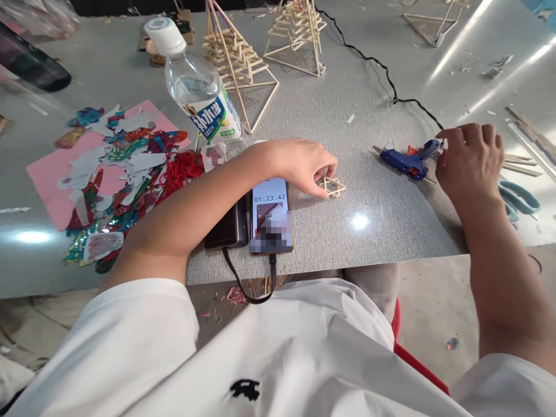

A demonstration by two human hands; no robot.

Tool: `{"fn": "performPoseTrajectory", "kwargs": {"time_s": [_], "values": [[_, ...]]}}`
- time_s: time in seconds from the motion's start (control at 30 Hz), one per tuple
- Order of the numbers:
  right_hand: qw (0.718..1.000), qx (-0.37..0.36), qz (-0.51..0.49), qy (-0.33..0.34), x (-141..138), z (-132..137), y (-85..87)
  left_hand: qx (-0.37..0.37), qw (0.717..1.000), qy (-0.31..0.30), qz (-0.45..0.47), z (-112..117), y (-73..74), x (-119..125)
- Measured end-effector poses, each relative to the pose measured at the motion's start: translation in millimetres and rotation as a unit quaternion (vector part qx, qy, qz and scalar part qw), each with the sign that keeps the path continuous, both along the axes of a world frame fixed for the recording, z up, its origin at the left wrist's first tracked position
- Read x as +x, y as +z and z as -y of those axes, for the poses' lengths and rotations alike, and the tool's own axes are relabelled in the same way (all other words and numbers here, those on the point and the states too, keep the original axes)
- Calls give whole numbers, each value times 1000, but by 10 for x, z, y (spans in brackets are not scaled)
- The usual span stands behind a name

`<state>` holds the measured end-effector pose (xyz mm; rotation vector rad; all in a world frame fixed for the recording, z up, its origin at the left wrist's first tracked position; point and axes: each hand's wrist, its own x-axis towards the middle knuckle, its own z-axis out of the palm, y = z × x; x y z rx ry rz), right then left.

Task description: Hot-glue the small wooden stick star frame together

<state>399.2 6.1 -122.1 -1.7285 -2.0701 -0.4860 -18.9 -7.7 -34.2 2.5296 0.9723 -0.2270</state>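
Between the thumb and fingers of my left hand (310,165) is a small frame of thin wooden sticks (333,186), resting on the table. My right hand (471,156) has its thumb and index finger around the handle end of a blue glue gun (406,161), where the black cord comes in. The glue gun lies on its side, nozzle pointing left, with an orange trigger. Just left of my left hand lies a phone (271,217) with a timer on its screen, partly under my forearm. A black power bank (228,229) sits beside it, cabled to the phone.
Stick pyramids (243,69) stand at the back, behind a clear plastic bottle (195,87). Colourful scraps (125,156) and red string (185,174) spread over pink paper (47,168) at left. Teal-handled scissors (519,197) and loose sticks (523,165) lie right of my right hand.
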Motion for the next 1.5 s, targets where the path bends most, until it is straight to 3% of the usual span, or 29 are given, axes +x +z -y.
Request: {"fn": "performPoseTrajectory", "kwargs": {"time_s": [0.17, 0.3, 0.4, 0.47, 0.63, 0.83, 1.0, 1.2, 1.33, 1.43, 1.5], "values": [[994, 98, -42, 16, -135, 135, 262, 4, 1000, 3, -6, 40, 69, 20], [975, 97, -63, 189, -527, 435, 556, 14, 999, -9, 46, 37, 61, 13], [943, 72, -16, 325, -870, 652, 645, -38, 991, -22, 125, -12, 36, -23], [940, 17, 1, 340, -1044, 729, 617, -105, 977, -31, 181, -40, 34, -44], [937, 27, -52, 345, -1199, 688, 377, -232, 942, -28, 242, -22, 77, -31], [912, 70, -99, 393, -1193, 667, 191, -286, 923, -16, 256, 30, 12, 63], [910, 67, -100, 397, -1215, 698, 165, -324, 914, -14, 245, 38, -47, 127], [909, 101, -117, 387, -1208, 619, 164, -369, 887, 11, 277, -33, 8, 243], [897, 176, -149, 377, -1110, 476, 141, -364, 871, 34, 327, -126, 91, 428], [872, 264, -173, 375, -1030, 363, 122, -382, 833, 61, 395, -139, 118, 604], [869, 292, -176, 358, -1003, 322, 111, -391, 799, 87, 449, -111, 104, 711]]}}
